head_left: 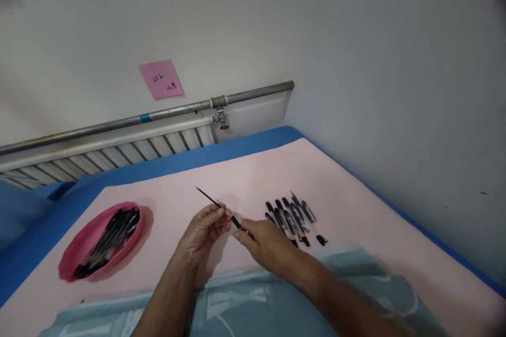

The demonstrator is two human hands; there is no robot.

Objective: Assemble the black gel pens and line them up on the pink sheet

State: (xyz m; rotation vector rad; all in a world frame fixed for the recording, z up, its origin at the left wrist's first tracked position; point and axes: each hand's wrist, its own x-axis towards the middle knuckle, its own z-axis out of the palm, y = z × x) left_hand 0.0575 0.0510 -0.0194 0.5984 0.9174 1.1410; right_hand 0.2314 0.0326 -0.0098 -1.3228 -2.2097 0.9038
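Note:
Between the thumb and fingers of my left hand [203,225] is a thin black pen refill [207,196], its narrow end pointing up and to the left. My right hand [266,245] is closed on a pen barrel with a black grip [235,221], which lines up with the refill. The two hands nearly meet above the pink sheet; whether the refill sits inside the barrel I cannot tell. Right of my right hand lies a group of black-and-clear pens [290,216], side by side. On the left, a pink oval basket [69,255] holds several dark pens [108,242].
A pale pink sheet [182,181] covers the blue-edged surface [253,139]. Light blue patterned cloth [237,305] lies closest to me. Behind are a radiator [150,147], a metal pipe [177,110] and a pink note [162,79]. A wall [395,89] rises on the right.

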